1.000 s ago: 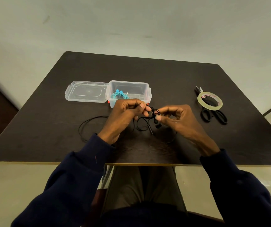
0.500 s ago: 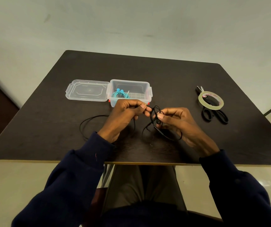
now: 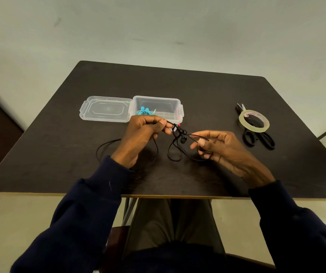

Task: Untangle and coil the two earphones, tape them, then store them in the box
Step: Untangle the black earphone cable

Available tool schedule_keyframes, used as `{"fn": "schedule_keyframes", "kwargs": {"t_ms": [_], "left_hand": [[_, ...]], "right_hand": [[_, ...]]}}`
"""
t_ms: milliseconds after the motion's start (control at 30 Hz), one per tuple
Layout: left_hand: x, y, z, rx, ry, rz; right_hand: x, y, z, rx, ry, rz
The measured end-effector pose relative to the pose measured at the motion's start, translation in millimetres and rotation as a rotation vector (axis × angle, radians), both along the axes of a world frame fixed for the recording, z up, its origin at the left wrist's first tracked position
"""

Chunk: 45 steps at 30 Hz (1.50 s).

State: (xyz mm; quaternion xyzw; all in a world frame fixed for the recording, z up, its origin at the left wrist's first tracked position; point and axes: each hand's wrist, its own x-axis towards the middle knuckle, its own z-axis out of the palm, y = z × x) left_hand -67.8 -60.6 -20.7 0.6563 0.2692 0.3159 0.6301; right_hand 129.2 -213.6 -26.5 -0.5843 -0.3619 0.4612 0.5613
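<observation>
The worktop (image 3: 197,91) is showing dark, matt wood grain, while the box (image 3: 177,103) and lid (image 3: 107,109) are gleaming as clear, smooth plastic. The tape roll (image 3: 241,120) is shining glossy and translucent, and the black earphone cable (image 3: 179,134) is looking matt.

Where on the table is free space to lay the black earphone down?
Free: the far strip of the table behind the box and lid; the patch between box and tape roll; the near-right corner, nearer than the scissors. Crowded: the middle, where left hand and right hand hold the black earphone, its cable looping to the left.
</observation>
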Motion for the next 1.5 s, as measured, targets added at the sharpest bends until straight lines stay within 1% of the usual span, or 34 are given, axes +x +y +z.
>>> {"fn": "schedule_keyframes", "kwargs": {"t_ms": [33, 100, 300, 400, 500, 600, 700, 867, 967, 1067, 1133, 1267, 1333, 1400, 1467, 1500], "left_hand": [[-1, 2, 0, -0.003, -0.003, 0.018], [-4, 7, 0, -0.01, -0.002, 0.046], [-6, 12, -1, -0.032, 0.053, 0.063], [-8, 15, 1, -0.051, 0.075, 0.093], [-11, 19, 3, -0.045, 0.106, 0.125], [-13, 20, 5, -0.039, 0.147, 0.109], [-14, 19, 6, 0.0, 0.186, 0.048], [-18, 21, 7, 0.049, 0.185, 0.026], [-20, 23, 7, 0.047, 0.214, 0.011], [-16, 23, 3, 0.039, 0.311, -0.055], [-12, 20, 0, 0.05, 0.381, -0.092], [-6, 16, -6, 0.159, 0.5, -0.113], [-4, 15, -7, 0.182, 0.531, -0.111], [-4, 14, -7, 0.196, 0.547, -0.109], [-4, 11, -5, 0.224, 0.559, -0.106], [-4, 9, -4, 0.242, 0.567, -0.098]], "right_hand": [[2, -2, 0, -0.018, 0.014, 0.011], [5, -5, -1, -0.056, -0.017, 0.006], [15, -11, -2, -0.051, -0.128, -0.162], [19, -14, -4, -0.04, -0.124, -0.204], [21, -17, -2, -0.028, -0.079, -0.243], [25, -17, -2, -0.032, -0.063, -0.285], [29, -16, -2, -0.052, -0.199, -0.331], [28, -11, 2, -0.168, -0.564, -0.299], [27, -7, 0, -0.208, -0.703, -0.304], [27, -5, -2, -0.209, -0.79, -0.317], [26, -4, -4, -0.181, -0.826, -0.31], [21, -4, -11, -0.079, -0.935, -0.298], [18, -5, -13, 0.02, -1.03, -0.369], [13, -5, -14, 0.146, -1.169, -0.416], [7, -4, -12, 0.254, -1.267, -0.398], [4, -3, -10, 0.299, -1.276, -0.36]]}}
